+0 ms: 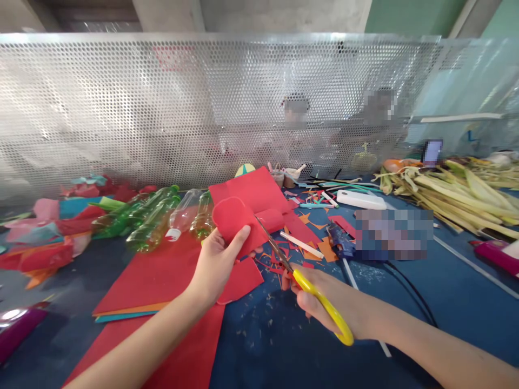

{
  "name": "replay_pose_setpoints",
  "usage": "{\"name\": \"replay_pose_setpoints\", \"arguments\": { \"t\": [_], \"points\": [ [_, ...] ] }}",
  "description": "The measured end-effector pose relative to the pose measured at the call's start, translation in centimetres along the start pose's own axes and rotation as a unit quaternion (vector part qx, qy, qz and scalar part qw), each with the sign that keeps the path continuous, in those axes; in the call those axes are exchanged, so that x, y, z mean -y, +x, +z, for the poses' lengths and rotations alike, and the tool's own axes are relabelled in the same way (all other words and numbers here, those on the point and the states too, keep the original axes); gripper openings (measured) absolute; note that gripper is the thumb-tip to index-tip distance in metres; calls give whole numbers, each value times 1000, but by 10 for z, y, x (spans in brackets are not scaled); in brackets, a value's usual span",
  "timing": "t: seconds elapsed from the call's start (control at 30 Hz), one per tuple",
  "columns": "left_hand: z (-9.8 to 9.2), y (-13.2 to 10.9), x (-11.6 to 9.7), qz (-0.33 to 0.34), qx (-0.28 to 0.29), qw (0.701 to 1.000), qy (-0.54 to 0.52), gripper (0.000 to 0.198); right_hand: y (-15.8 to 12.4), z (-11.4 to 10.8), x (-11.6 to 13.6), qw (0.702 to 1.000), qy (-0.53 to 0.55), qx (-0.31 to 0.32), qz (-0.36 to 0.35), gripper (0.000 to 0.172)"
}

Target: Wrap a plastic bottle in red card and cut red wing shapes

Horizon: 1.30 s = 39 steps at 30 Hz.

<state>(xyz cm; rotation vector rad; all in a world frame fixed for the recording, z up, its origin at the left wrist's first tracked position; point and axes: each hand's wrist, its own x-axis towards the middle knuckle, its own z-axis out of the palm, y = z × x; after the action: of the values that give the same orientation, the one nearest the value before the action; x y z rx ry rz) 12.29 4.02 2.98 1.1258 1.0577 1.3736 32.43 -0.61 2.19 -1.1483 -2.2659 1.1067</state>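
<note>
My left hand (221,254) pinches a red foam sheet (233,219) with a rounded, partly cut edge, thumb on top. In my right hand (320,297) are yellow-handled scissors (320,300), their blades reaching up and left to the right edge of that sheet. Behind it lies another red sheet (253,189), with a curled red piece beside it. A smaller red piece (243,281) rests on the blue table just below the held sheet.
Green bottles (152,219) and stacked red sheets (162,270) are at left. Scraps, a white marker (302,245), a blue glue gun (340,240) with a cord and a white case (360,200) lie right. Dried husks (454,194) sit far right, before a perforated metal screen (162,108).
</note>
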Motion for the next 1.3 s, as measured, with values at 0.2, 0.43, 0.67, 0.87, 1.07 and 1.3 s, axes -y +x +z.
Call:
{"name": "replay_pose_setpoints", "arguments": {
  "t": [0.2,0.43,0.67,0.87,1.07,1.3],
  "points": [
    [3,-2,3,5,-15,1000,1,37,2,0,1,1000,-1,-6,-8,68],
    [2,0,4,25,-23,999,28,34,2,1,1,1000,9,4,7,75],
    [4,-3,3,14,-32,999,20,37,3,0,2,1000,5,8,6,78],
    [2,-1,6,24,-32,999,34,36,4,3,-1,1000,21,4,11,78],
    [2,-1,6,25,-29,999,32,35,7,7,-9,999,43,-23,-5,74],
    [2,-3,5,15,-20,1000,17,32,9,9,-14,997,63,-38,-32,71]
  ]
}}
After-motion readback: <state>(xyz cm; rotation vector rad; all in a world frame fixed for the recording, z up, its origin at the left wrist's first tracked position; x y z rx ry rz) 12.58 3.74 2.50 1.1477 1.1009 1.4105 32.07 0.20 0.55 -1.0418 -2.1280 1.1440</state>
